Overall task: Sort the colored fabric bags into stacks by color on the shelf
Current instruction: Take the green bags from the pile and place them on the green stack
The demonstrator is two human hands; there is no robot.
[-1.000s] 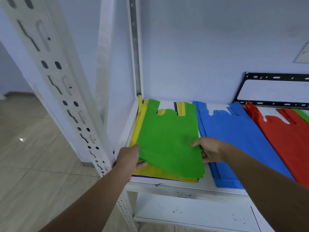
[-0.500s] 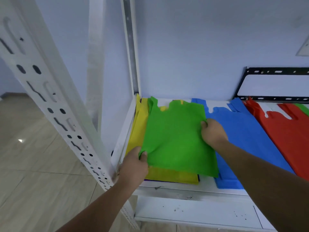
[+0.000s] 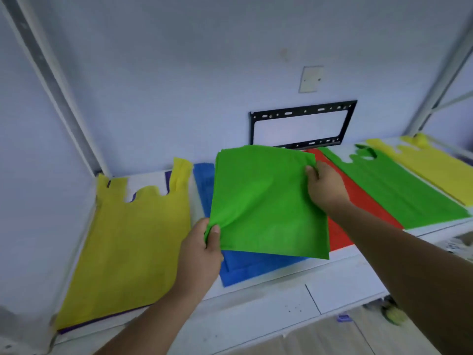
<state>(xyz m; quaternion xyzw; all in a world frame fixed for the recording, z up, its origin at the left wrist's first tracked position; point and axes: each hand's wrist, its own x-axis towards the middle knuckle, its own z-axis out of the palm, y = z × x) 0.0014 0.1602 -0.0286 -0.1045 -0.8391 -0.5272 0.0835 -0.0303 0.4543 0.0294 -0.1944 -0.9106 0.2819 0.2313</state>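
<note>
A green fabric bag [image 3: 266, 201] hangs in the air above the white shelf [image 3: 268, 301], over the blue stack [image 3: 243, 267] and the red stack [image 3: 340, 234]. My left hand [image 3: 202, 249] pinches its near left corner. My right hand [image 3: 325, 187] grips its right edge. At the left lies a yellow bag [image 3: 133, 247] on top of a mixed pile with a purple edge showing beneath. To the right lie a green stack [image 3: 399, 190] and, beyond it, a yellow stack [image 3: 430, 167].
White slotted shelf posts stand at the left [image 3: 51, 80] and far right [image 3: 435, 80]. A black metal bracket [image 3: 302, 126] and a wall plate [image 3: 311, 79] sit on the back wall. Wooden floor shows below the shelf front.
The green bag has been lifted off the left pile and carried right, above the blue and red stacks. The view has swung right, bringing the green and yellow stacks into sight.
</note>
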